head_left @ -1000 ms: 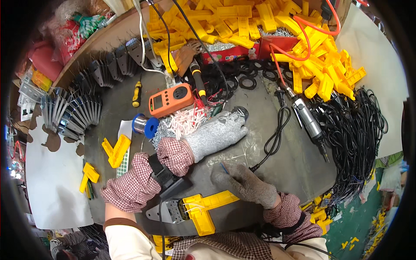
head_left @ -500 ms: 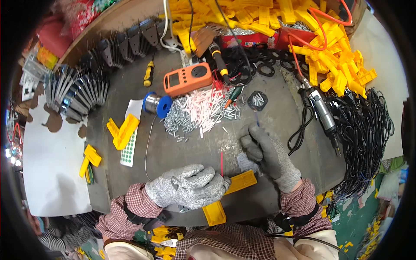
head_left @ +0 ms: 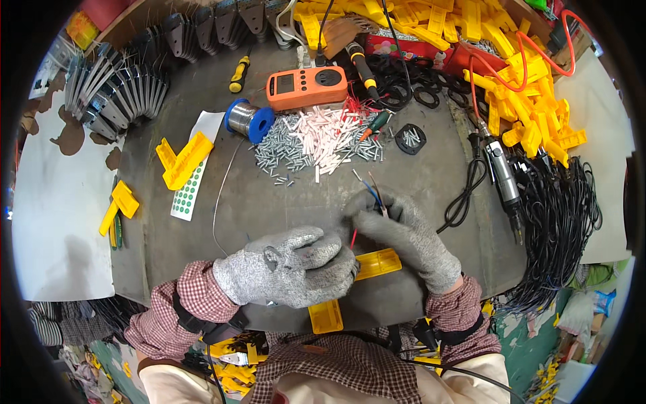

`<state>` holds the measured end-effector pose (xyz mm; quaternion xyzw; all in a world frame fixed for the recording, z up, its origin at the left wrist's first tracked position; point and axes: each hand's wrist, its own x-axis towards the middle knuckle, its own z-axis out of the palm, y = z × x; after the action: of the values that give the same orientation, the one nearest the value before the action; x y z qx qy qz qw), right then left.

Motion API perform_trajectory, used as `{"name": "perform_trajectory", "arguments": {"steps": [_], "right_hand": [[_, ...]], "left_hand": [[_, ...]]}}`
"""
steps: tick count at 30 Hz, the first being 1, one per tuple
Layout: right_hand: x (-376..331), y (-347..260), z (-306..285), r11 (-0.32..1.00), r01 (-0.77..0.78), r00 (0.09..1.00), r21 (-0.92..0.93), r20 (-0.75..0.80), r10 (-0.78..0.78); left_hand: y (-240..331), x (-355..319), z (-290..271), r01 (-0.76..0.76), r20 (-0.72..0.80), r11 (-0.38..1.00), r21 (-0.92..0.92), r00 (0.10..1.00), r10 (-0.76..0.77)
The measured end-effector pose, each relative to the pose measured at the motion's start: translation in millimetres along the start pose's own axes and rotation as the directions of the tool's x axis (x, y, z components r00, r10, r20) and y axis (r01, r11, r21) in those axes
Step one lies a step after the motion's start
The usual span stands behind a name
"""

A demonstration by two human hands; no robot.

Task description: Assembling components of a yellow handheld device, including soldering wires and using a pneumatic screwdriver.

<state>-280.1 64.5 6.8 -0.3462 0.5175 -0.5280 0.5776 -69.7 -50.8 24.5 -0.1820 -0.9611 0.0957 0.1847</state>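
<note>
Both my hands wear grey gloves. My left hand (head_left: 293, 266) is closed above two yellow plastic parts (head_left: 379, 263) near the table's front edge; its fingers hide much of them. From its fingertips a short red wire (head_left: 354, 238) runs up toward the other hand. My right hand (head_left: 407, 232) is closed on a cable whose blue and brown wires (head_left: 377, 191) stick up past the fingers. The two hands are close together, with the red wire between them. Whatever else lies inside the left fingers is hidden.
Beyond my hands lie a pile of screws and pale sleeves (head_left: 316, 145), a solder spool (head_left: 249, 121) and an orange multimeter (head_left: 306, 89). An electric screwdriver (head_left: 501, 175) and bundled black cables (head_left: 562, 215) lie right. Yellow parts (head_left: 185, 161) rest on a green-dotted sheet (head_left: 187, 195) left.
My right hand has moved left, toward my left hand, and blue and brown wire ends now show above it. The view has shifted; the left hand stays over the yellow parts.
</note>
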Motion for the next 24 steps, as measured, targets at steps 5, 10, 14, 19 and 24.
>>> {"name": "perform_trajectory", "arguments": {"steps": [5,10,14,19,24], "right_hand": [[-6,0,2,0.997,0.056,0.988,0.053,-0.148,-0.048],[0,22,0,0.9,0.233,0.908,-0.369,-0.25,-0.337],[-4,23,3,0.738,0.293,0.834,-0.609,-0.214,-0.508],[-12,4,17,0.797,0.142,0.939,-0.586,-0.176,-0.297],[-10,3,27,0.405,0.44,0.893,-0.802,0.439,-0.101]], "left_hand": [[-2,3,0,0.075,-0.062,0.994,-0.084,0.995,-0.081],[10,31,9,0.45,0.239,0.013,-0.893,0.5,-0.833],[10,34,16,0.29,0.568,-0.491,-0.822,0.345,-0.747],[17,12,8,0.307,0.253,-0.187,-0.933,0.191,-0.948],[66,-29,-2,0.581,-0.124,0.482,-0.656,0.547,-0.828]]}}
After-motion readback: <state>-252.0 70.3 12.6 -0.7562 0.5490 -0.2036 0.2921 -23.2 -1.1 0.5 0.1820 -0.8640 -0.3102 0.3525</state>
